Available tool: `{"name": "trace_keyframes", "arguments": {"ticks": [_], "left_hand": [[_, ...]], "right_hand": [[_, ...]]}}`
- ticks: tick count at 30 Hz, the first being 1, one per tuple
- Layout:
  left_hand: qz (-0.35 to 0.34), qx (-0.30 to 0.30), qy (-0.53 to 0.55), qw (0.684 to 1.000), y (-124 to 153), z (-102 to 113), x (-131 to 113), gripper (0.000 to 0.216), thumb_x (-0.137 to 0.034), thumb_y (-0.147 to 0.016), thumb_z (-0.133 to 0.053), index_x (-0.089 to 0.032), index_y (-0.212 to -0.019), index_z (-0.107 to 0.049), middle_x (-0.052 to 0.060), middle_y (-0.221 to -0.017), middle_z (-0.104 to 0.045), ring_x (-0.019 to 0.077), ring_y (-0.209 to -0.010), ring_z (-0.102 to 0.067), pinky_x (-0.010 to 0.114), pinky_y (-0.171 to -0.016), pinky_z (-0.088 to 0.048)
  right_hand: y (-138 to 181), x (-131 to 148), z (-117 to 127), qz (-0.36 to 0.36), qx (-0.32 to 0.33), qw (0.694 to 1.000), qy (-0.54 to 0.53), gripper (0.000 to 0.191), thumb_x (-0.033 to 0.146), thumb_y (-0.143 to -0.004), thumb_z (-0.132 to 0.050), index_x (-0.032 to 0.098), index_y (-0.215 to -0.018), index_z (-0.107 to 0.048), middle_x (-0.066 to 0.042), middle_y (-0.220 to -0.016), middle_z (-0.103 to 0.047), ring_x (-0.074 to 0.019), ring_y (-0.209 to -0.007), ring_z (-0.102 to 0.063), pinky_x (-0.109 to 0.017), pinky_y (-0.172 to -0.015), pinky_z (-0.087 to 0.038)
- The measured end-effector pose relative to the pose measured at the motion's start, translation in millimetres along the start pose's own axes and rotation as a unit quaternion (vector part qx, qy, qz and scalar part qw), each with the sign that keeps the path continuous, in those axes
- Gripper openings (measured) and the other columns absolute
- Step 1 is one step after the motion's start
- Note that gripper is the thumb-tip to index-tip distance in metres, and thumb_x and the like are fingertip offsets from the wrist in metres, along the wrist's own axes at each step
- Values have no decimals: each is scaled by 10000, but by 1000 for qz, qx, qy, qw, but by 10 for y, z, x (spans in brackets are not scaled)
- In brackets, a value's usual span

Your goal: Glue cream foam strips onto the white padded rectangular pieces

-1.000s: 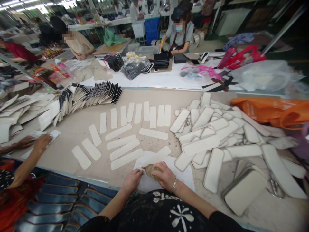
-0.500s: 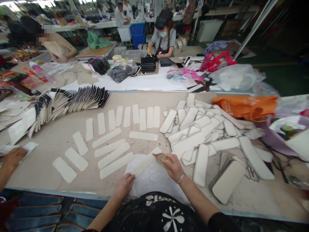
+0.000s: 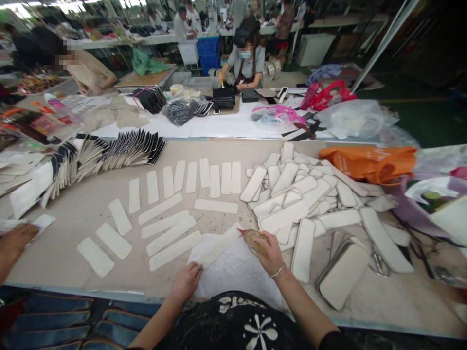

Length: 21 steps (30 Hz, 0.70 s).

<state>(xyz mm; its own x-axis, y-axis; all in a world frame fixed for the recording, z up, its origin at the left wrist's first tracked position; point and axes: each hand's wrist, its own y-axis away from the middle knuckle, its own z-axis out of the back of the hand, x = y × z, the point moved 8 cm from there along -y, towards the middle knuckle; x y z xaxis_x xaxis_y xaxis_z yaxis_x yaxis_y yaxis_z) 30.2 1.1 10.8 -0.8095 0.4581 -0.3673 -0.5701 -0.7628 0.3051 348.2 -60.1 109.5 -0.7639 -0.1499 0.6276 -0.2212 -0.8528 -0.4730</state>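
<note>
White strip (image 3: 221, 245) is pinched near-end by left hand (image 3: 187, 281) — bottle (image 3: 251, 239), clamped in right hand (image 3: 270, 253), best steadied at strip's far end.

The wearer has on a black top (image 3: 204, 328), its cloth dark and matt. A large white flower (image 3: 260, 331) is printed on it, with slim, rounded petals spreading from one centre and small white dots between them. Above and to the left of the flower sits a band of chunky white print (image 3: 235, 302), like lettering; its wording is too distorted to read. Well to the right of the flower a black right sleeve (image 3: 330, 340) ends, leaving the forearm bare. Far to its left, a black left sleeve (image 3: 137, 347) just shows. Up and to the right of the flower, a thin, silvery bracelet (image 3: 278, 271) circles the right wrist (image 3: 281, 275).
</note>
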Motion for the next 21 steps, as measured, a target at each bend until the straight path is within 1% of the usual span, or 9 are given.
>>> {"name": "trace_keyframes", "arguments": {"ticks": [6, 9, 11, 13, 16, 21], "left_hand": [[-5, 1, 5, 1000, -14, 8, -32, 303, -294, -934, -357, -191, -953, -642, 67, -962, -604, 168, -885, -599, 279, -830, -461], [-3, 6, 3, 1000, -13, 10, -43, 310, -293, -937, -345, -193, -957, -638, 64, -959, -596, 166, -891, -592, 273, -835, -453], [5, 11, 1, 1000, -10, 12, -39, 314, -296, -939, -340, -201, -962, -638, 58, -963, -594, 162, -896, -586, 270, -841, -448], [14, 20, 3, 1000, -3, 15, -35, 314, -296, -940, -339, -206, -970, -638, 54, -973, -596, 159, -903, -581, 265, -844, -444], [15, 30, 12, 999, 8, 28, -46, 315, -293, -940, -343, -203, -986, -641, 55, -985, -601, 160, -911, -577, 269, -849, -442], [16, 28, 28, 999, 19, 38, -48, 302, -284, -934, -362, -202, -1002, -645, 53, -994, -609, 156, -892, -582, 273, -846, -448]], "right_hand": [[107, 15, 77, -10, 21, 1000, 10, 320, 125, -754, -570, 235, -1053, -599, -90, -1111, -518, -233, -961, -519, -448, -819, -475], [158, 95, 89, -10, 26, 1000, 2, 316, 122, -752, -581, 219, -1053, -589, -95, -1120, -501, -237, -984, -514, -455, -833, -474], [183, 185, 43, -14, 33, 999, -18, 309, 138, -756, -601, 219, -1054, -578, -94, -1125, -490, -238, -1002, -510, -453, -840, -478], [192, 306, -54, -20, 44, 997, -57, 309, 163, -759, -622, 232, -1055, -571, -88, -1125, -488, -236, -1009, -511, -442, -840, -487], [174, 531, -272, -18, 68, 990, -123, 311, 180, -760, -629, 258, -1057, -575, -81, -1124, -497, -229, -1004, -518, -427, -847, -493], [107, 848, -654, 20, 130, 977, -169, 296, 159, -756, -618, 262, -1031, -586, -65, -1094, -516, -213, -978, -519, -393, -832, -489]]}}
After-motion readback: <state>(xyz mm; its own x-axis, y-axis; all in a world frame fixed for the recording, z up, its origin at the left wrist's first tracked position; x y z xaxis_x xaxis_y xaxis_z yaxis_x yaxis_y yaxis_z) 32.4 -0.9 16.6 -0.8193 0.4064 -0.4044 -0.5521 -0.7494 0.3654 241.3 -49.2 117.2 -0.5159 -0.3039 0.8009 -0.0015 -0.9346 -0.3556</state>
